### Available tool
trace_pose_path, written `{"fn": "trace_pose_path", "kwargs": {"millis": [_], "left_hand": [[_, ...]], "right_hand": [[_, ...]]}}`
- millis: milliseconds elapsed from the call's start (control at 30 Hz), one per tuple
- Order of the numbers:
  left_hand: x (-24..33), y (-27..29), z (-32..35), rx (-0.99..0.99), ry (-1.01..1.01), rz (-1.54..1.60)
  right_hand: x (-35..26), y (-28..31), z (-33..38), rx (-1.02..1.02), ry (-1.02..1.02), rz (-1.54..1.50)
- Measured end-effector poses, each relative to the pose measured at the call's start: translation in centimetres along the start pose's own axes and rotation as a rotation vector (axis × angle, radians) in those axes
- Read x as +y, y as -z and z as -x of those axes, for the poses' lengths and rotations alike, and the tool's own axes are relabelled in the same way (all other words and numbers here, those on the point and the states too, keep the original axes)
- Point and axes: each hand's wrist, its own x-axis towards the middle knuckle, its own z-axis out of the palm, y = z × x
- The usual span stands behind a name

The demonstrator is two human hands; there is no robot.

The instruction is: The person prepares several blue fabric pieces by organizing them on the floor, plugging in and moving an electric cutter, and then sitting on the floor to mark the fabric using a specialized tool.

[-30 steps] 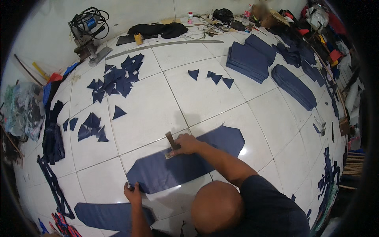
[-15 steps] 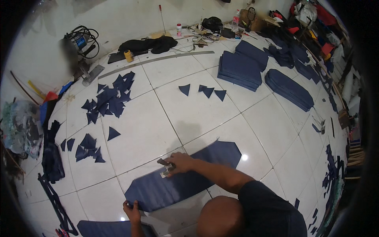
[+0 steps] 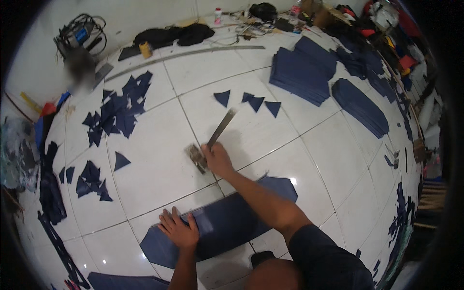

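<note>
A long dark blue panel with cut corners lies on the white tiled floor before me. My left hand rests on its left part, palm down and fingers spread. Beyond the panel's far edge, my right hand is closed around a hand tool with a worn, blocky head and a long dark bar-like handle. Motion blurs the tool, so its exact kind is unclear. It appears above the bare tiles, apart from the panel. Several small dark blue triangular scraps lie farther off.
Neat stacks of blue panels stand at the far right, a second stack beside them. Scraps are heaped at the left. A long metal ruler lies along the back. Another blue panel shows at the lower left edge.
My right hand has lifted the tool off the panel and moved it away from me. My left hand has gone from gripping the panel's near left corner to lying flat on it.
</note>
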Motion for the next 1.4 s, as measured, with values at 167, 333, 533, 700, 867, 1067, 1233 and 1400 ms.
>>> {"fn": "trace_pose_path", "kwargs": {"millis": [167,333,533,700,867,1067,1233,1400], "left_hand": [[0.4,0.4,-0.6,-0.027,0.026,-0.079],[-0.2,0.6,-0.9,-0.033,0.060,-0.087],[0.8,0.9,-1.7,-0.078,0.095,-0.038],[0.4,1.2,-1.7,-0.134,0.117,-0.026],[0.7,0.9,-1.6,-0.092,0.097,-0.031],[1.8,1.1,-1.4,-0.097,0.059,-0.019],[0.5,0.9,-1.0,-0.071,0.073,-0.061],[0.0,0.5,-1.0,0.062,0.008,0.002]], "right_hand": [[-0.9,-2.7,-10.1,0.011,-0.213,-0.468],[-1.5,-6.1,-20.7,-0.005,-0.451,-0.951],[0.0,-0.5,-29.6,0.193,-0.352,-1.065],[5.3,7.5,-23.9,0.659,-0.169,0.344],[10.0,12.1,-18.9,0.598,-0.509,0.636],[1.7,-6.5,-19.0,0.358,0.196,0.928],[-17.1,-16.6,-5.1,0.006,0.464,-0.434],[-13.6,-11.3,1.6,-0.570,0.721,-0.356]]}}
